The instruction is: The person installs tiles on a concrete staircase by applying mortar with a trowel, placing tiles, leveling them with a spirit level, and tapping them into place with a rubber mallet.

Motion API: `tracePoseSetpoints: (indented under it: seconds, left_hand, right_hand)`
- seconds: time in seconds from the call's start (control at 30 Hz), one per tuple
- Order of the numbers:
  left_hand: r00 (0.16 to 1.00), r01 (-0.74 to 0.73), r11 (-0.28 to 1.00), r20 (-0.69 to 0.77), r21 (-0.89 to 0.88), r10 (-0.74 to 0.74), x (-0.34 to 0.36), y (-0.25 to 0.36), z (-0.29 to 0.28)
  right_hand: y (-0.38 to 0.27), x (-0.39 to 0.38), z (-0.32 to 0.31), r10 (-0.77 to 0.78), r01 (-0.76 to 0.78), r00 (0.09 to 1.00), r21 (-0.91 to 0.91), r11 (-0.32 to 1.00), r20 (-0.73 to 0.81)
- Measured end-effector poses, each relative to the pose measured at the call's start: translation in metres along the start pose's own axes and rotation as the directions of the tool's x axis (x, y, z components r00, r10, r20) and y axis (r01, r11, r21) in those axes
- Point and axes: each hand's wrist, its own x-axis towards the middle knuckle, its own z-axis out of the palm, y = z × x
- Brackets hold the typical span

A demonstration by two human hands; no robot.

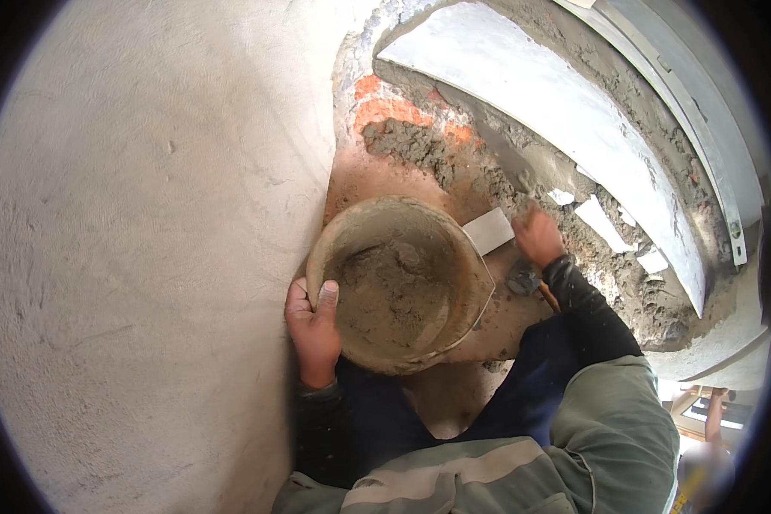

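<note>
A round bucket (338,224) with grey wet mortar (394,287) inside stands in front of me, between my knees. My left hand (315,330) grips its left rim, thumb over the edge. To the right of the bucket my right hand (540,236) is closed around what looks like a trowel (504,152); its grey, smeared blade points up and away over the mortar bed, and its handle is hidden in the fist. Between the bucket and this hand lies a small pale flat piece (489,231). Just below the hand rests a dark hammer-like head (522,278) with a wooden handle.
A plastered wall (146,257) rises close on my left. Rough mortar (411,147) lies along the far side beside exposed brick (390,111). A long white slab (522,68), broken white pieces (604,224) and a metal level (735,231) are at the right. Another person's arm (716,415) shows lower right.
</note>
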Motion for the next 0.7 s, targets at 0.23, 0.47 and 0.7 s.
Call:
tracePoseSetpoints:
  seconds: [0.23,0.47,0.7]
  left_hand:
    - [1.0,0.004,0.998,0.003,-0.056,-0.004,0.002,-0.002,0.002]
    - [1.0,0.006,1.0,-0.008,-0.003,-0.006,0.002,-0.007,0.0]
    - [1.0,-0.019,1.0,0.022,-0.005,0.019,0.001,-0.01,-0.004]
  right_hand:
    - [-0.071,0.074,0.018,-0.434,0.431,0.901,-0.076,0.899,-0.017]
    - [-0.107,0.142,0.035,-0.458,0.442,0.888,-0.195,0.875,-0.043]
    - [-0.079,0.122,0.044,-0.439,0.46,0.888,-0.312,0.831,0.14]
